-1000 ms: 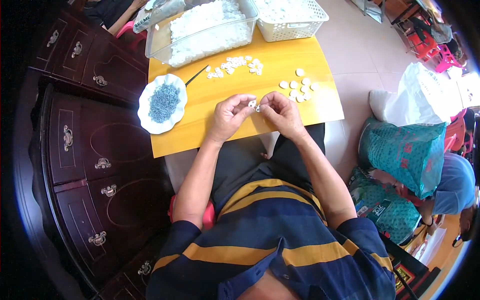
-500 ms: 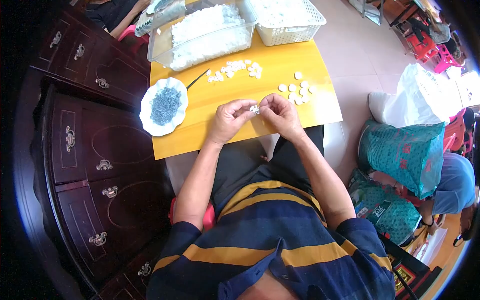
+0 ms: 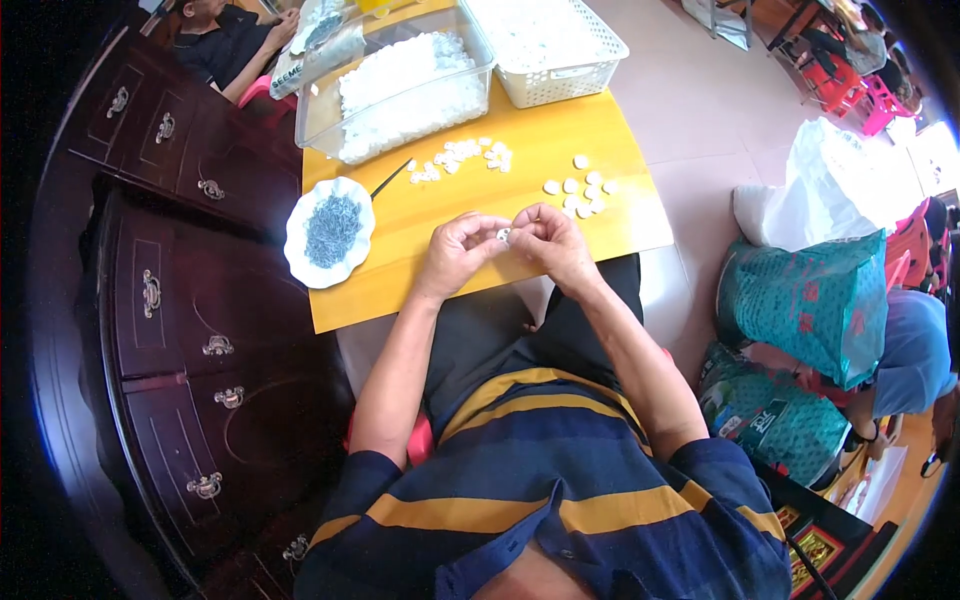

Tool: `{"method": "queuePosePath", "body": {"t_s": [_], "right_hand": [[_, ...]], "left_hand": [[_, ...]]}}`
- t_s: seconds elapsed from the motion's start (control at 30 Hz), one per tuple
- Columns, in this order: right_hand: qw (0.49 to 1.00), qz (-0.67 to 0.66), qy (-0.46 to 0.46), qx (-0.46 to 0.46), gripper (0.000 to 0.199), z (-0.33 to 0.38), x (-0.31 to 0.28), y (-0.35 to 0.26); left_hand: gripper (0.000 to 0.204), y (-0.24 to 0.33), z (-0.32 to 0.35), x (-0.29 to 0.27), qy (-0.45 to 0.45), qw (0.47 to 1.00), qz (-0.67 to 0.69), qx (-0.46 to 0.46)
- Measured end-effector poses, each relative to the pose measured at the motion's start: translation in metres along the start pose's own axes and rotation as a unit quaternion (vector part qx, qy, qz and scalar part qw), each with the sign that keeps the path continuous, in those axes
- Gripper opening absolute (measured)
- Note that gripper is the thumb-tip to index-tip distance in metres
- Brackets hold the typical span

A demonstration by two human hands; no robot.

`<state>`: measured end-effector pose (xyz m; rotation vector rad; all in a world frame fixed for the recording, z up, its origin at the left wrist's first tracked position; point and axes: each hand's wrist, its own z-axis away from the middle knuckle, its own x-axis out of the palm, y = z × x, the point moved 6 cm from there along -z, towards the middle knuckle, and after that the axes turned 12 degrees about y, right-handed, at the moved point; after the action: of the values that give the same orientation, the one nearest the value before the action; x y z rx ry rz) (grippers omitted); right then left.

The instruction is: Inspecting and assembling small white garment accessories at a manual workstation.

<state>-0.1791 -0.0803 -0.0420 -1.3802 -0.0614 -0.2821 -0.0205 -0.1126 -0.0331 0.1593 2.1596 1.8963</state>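
Over the near edge of the yellow table (image 3: 420, 222), my left hand (image 3: 458, 258) and my right hand (image 3: 556, 252) meet fingertip to fingertip. Between them they pinch a small white piece (image 3: 504, 235) with dark spots or openings, partly covered by the fingers. To their left is a white scalloped plate (image 3: 297, 252) holding a heap of thin grey-blue metal bits (image 3: 333, 230). Beyond my hands lie several small white pieces (image 3: 460, 155) in a loose group. Round white discs (image 3: 571, 186) are grouped to the right. A thin dark stick-like tool (image 3: 390, 180) rests beside the plate.
At the far side stand a clear bin (image 3: 390, 125) and a white perforated basket (image 3: 565, 84), both full of white pieces. Dark wooden drawers (image 3: 240, 330) border the left. Teal bags (image 3: 800, 310) and another person (image 3: 910, 350) are on the right; a further person (image 3: 225, 45) sits far left.
The view has shifted slightly, so the table and its contents sit a little lower and further left, and more of the far-left person shows. Both hands keep hold of the small white piece.
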Motion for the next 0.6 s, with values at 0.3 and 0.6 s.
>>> {"method": "queuePosePath", "body": {"t_s": [0.3, 0.6], "right_hand": [[0.991, -0.102, 0.084, -0.004, 0.016, 0.010, -0.006, 0.010], [0.979, -0.173, 0.111, 0.003, 0.012, 0.017, -0.006, 0.007]], "left_hand": [[0.036, 0.060, 0.007, 0.022, 0.085, 0.969, -0.197, 0.120], [0.031, 0.064, 0.013, 0.038, 0.109, 0.924, -0.290, 0.224]]}}
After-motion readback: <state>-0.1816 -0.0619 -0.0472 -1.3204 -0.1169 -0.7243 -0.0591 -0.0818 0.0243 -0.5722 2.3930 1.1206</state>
